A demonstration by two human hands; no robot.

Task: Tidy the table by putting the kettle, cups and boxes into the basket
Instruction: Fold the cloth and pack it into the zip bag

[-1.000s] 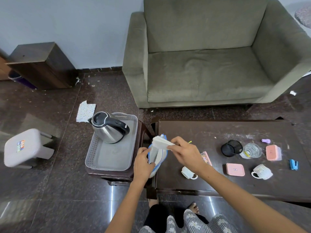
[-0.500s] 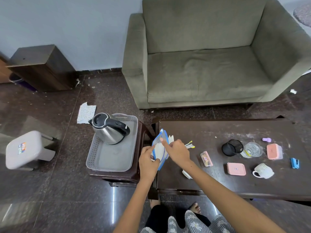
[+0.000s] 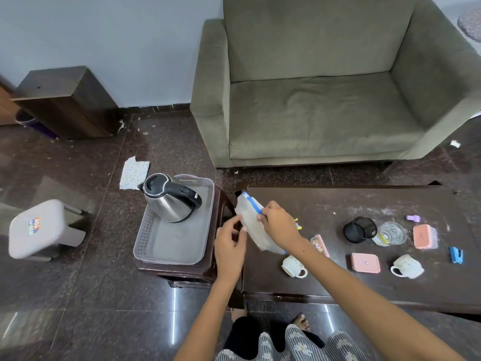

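A steel kettle [image 3: 169, 199] with a black handle stands at the far end of the grey basket [image 3: 169, 246], which sits on a low stool left of the dark table [image 3: 364, 201]. Over the table's left end, my right hand [image 3: 279, 226] grips a clear box with a blue lid [image 3: 251, 222], held tilted. My left hand [image 3: 230, 246] touches the box's near edge with its fingertips. On the table are two white cups [image 3: 292, 265] [image 3: 407, 265], a glass cup [image 3: 390, 233], a black mesh cup [image 3: 359, 229] and pink boxes [image 3: 365, 262] [image 3: 424, 236] [image 3: 320, 244].
A green sofa [image 3: 325, 108] stands behind the table. A blue stapler [image 3: 456, 254] and a small purple item [image 3: 413, 218] lie at the table's right end. A white plastic stool [image 3: 39, 227] and a paper scrap [image 3: 134, 171] are on the floor to the left.
The white contents went into the blue-lidded box. The box has tipped from standing on edge to a flatter tilt. My left hand has loosened from holding it to touching its edge.
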